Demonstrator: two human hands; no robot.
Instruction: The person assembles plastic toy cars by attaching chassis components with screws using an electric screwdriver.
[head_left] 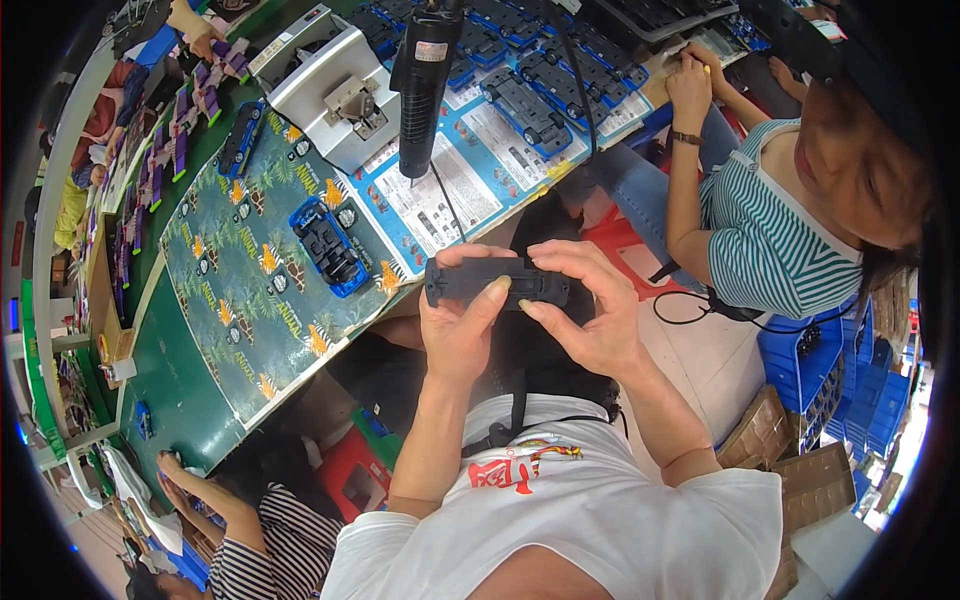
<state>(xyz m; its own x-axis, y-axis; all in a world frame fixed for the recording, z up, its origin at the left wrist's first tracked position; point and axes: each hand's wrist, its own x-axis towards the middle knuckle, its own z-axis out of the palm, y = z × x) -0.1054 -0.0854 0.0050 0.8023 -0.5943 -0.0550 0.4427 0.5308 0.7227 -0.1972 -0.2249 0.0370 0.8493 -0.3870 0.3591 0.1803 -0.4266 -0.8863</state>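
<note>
I hold a black toy car chassis [517, 268] level in front of my chest, just off the table's near edge. My left hand [456, 325] grips its left end, with the thumb pressed on the face. At the other end my right hand [597, 312] pinches the edge between thumb and fingers. A blue toy car body [330, 246] lies on the patterned sheet beyond my left hand, its dark inside showing. Farther left rests another blue toy car [240, 140]. The black power screwdriver [428, 95] hangs upright ahead of my hands, touched by neither.
A silver machine [335, 100] stands on the green table [165, 375] behind the screwdriver. Several blue cars with dark undersides [527, 110] lie at the back right. One co-worker [770, 210] sits at right, another [270, 535] at lower left. Blue bins [800, 355] stand at right.
</note>
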